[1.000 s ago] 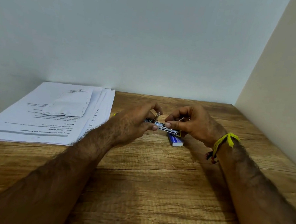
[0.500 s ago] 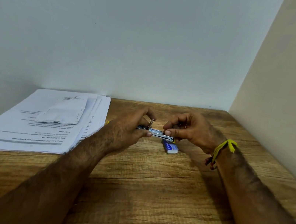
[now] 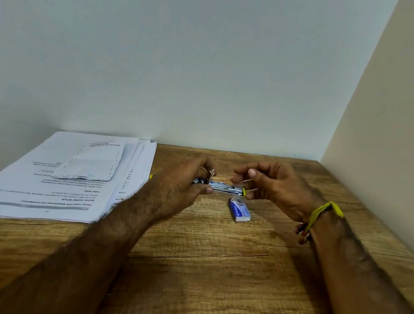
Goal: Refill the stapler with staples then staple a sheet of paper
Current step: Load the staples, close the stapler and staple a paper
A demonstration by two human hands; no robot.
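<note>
While the left hand (image 3: 186, 178) wraps its fingers round one end of the small silver stapler (image 3: 225, 187), much of the stapler is hidden behind those fingers, so I cannot see its whole shape. A little metal bit sticks up by the left thumb, too small to tell what it is. The right hand (image 3: 274, 186) curls its fingers at the other end of the stapler. It seems to pinch something thin there, but that thing is too blurry to name. The stapler is held just above the wooden table (image 3: 208, 279), near the middle.

I count two hands and one stapler. One small blue box (image 3: 238, 210) lies flat on the table, just below the stapler, at about five o'clock from it. One pile of printed papers (image 3: 67, 178) lies at nine o'clock from the hands, with one folded sheet (image 3: 91, 163) on top. One yellow thread band (image 3: 323, 213) is tied round the right wrist.
</note>
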